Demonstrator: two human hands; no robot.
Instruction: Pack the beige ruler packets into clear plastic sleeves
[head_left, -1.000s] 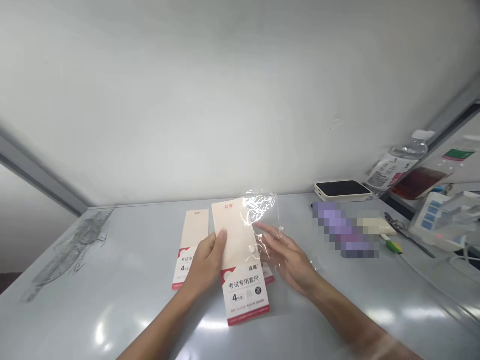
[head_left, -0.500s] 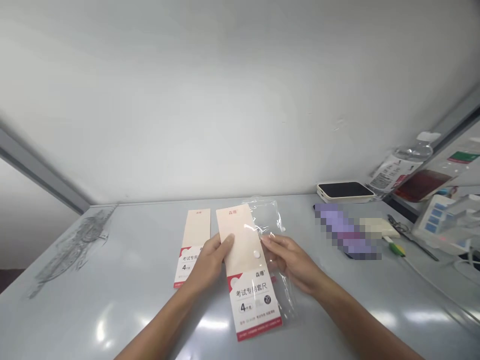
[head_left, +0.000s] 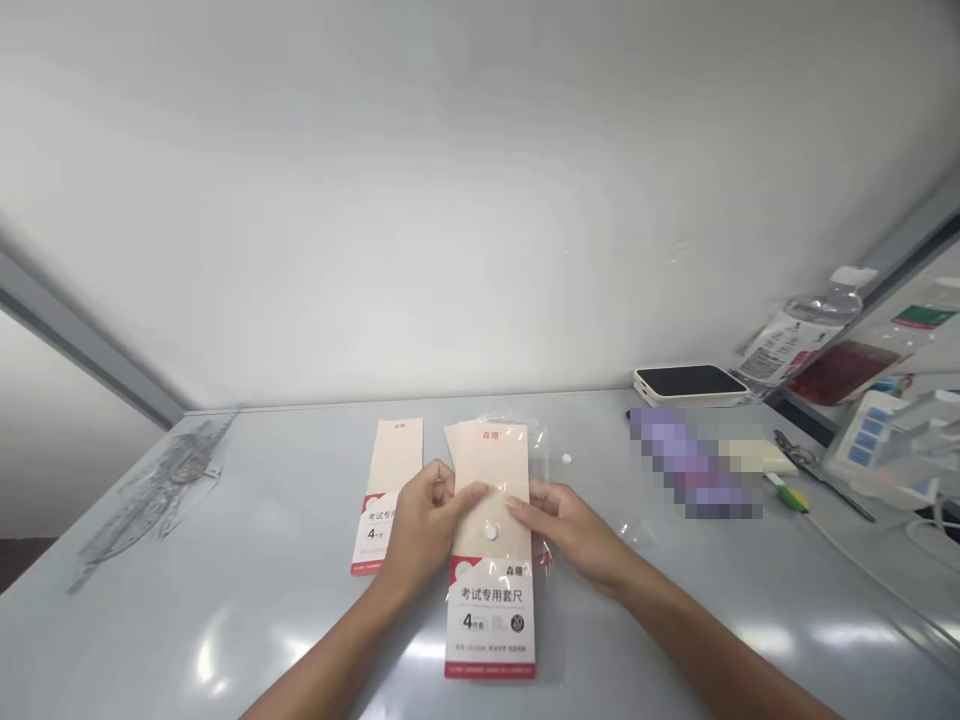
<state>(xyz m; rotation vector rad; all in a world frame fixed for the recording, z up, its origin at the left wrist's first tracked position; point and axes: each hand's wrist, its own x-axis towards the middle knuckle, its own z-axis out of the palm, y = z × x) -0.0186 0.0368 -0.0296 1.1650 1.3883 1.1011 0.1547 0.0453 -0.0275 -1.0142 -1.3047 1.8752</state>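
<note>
A cream, white and red printed ruler-set card [head_left: 491,620] stands between my hands, nearly upright, and a second cream card edge [head_left: 451,435] peeks out behind its top left. My left hand [head_left: 420,525] grips the card's left side, thumb on its face. On the right edge my right hand [head_left: 581,530] pinches the card together with a clear plastic pouch [head_left: 541,455], thumb in front. A white snap button [head_left: 491,531] shows over the card. Most of the pouch is hidden behind the card and fingers. Left of my left hand, another card of this kind [head_left: 396,455] lies on the table, partly covered.
Along the right of the grey table [head_left: 247,520] lie a phone [head_left: 690,380], a blurred purple packet [head_left: 686,465], scissors [head_left: 806,460] and a white cable [head_left: 862,565]. Bottles [head_left: 795,335] stand at the back right. Crumpled clear film [head_left: 157,490] lies at left.
The front card has straightened from a tilt and shifted slightly, with the pouch drawn in behind it. My right hand has moved left, its thumb now on the card's face.
</note>
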